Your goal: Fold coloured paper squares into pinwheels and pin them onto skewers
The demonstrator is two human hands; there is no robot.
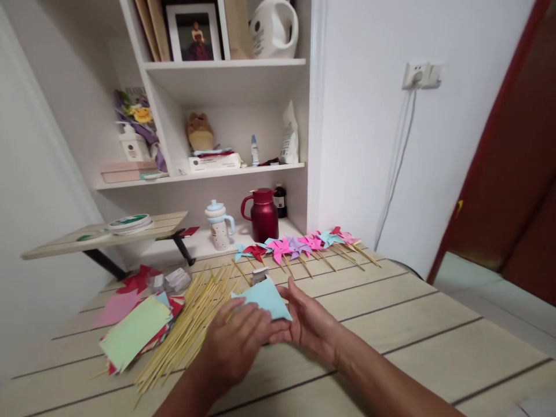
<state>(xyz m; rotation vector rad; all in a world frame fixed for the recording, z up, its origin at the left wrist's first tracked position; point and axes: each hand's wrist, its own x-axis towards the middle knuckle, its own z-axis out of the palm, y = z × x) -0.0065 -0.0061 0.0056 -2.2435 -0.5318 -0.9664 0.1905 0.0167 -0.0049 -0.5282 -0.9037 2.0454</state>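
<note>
A light blue sheet of paper [267, 298] is held just above the table between both my hands. My left hand [241, 333] is closed over its near left edge, fingers laid across the paper. My right hand [306, 315] cups the paper's right side, thumb up and fingers reaching underneath. Some of the sheet is hidden behind my left fingers. A small grey box [260, 275] stands just beyond the paper. Left of my left hand lies a loose heap of thin wooden sticks [191, 324].
A pile of coloured paper topped by a light green sheet [136, 330] lies at the left. Finished paper pinwheels [299, 248] on sticks line the back. Behind stand a red jug [263, 215], a cup [219, 226] and a small raised board [99, 240].
</note>
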